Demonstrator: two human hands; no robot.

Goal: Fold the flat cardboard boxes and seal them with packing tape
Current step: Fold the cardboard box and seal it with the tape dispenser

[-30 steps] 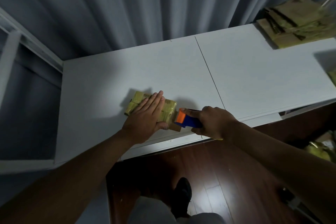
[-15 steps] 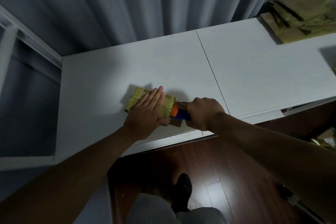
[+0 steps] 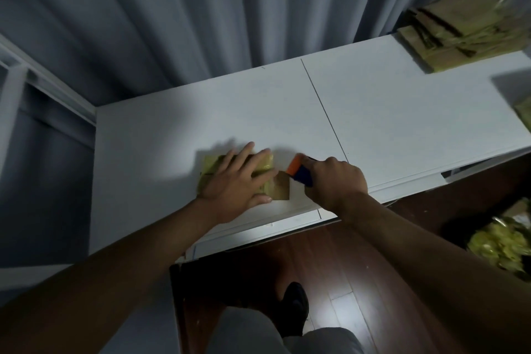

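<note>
We see the left hand (image 3: 240, 181) laid flat on the box (image 3: 209, 165), fingers straight and spread, pressing it onto the table (image 3: 388, 112). The box sits near the table's front edge, and a brown flap (image 3: 281, 187) juts from its right side past the thumb. Just right of the box, the right hand (image 3: 334, 178) is curled round the dispenser (image 3: 300, 172), a blue body with an orange end that points toward the box; the orange end appears to hover just off the flap, though the blur keeps us from telling whether they touch. Well right of the box, at the table's far corner, lies a stack (image 3: 462, 29) of flat cardboard. Behind the table hangs a grey curtain (image 3: 230, 14). Below the table's front edge we see the wooden floor (image 3: 330, 273) and a dark shoe (image 3: 294, 302).
</note>
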